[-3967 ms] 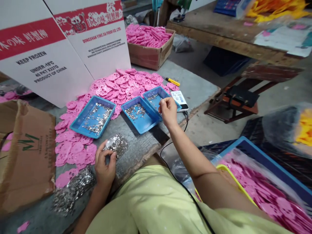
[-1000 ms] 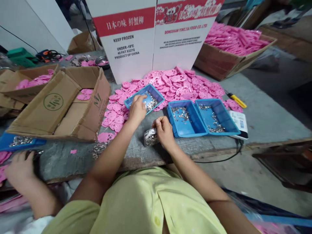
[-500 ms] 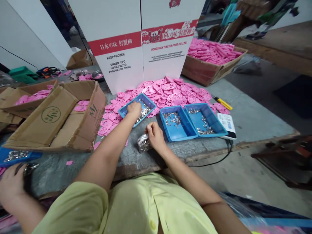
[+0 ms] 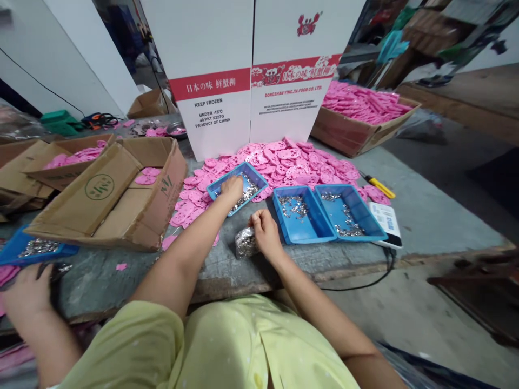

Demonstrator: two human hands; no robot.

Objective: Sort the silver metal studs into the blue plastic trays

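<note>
My left hand (image 4: pixel 232 188) is in a tilted blue tray (image 4: pixel 256 176) of small silvery metal parts (image 4: pixel 250 189). Its fingers are bent down and closed among the parts; their tips are hidden. Nearer the table's front edge, my right hand (image 4: pixel 265 233) pinches the top of a clear plastic bag (image 4: pixel 245 243) filled with similar small metal pieces. The bag rests on the table. Pink oval flat pieces (image 4: pixel 292 162) lie heaped behind and beside the tilted tray.
Right of my hands, two blue trays (image 4: pixel 310 237) (image 4: pixel 379 229) hold scattered metal parts. Beside them are a white device (image 4: pixel 387 219) and a yellow-handled cutter (image 4: pixel 381 187). Left stands an open cardboard box (image 4: pixel 101 186); a white carton (image 4: pixel 219 129) stands behind. Another person's hand (image 4: pixel 30 294) is at lower left.
The view has shifted, so everything sits slightly lower and further right. My left hand stays in the tilted tray and my right hand still grips the bag.
</note>
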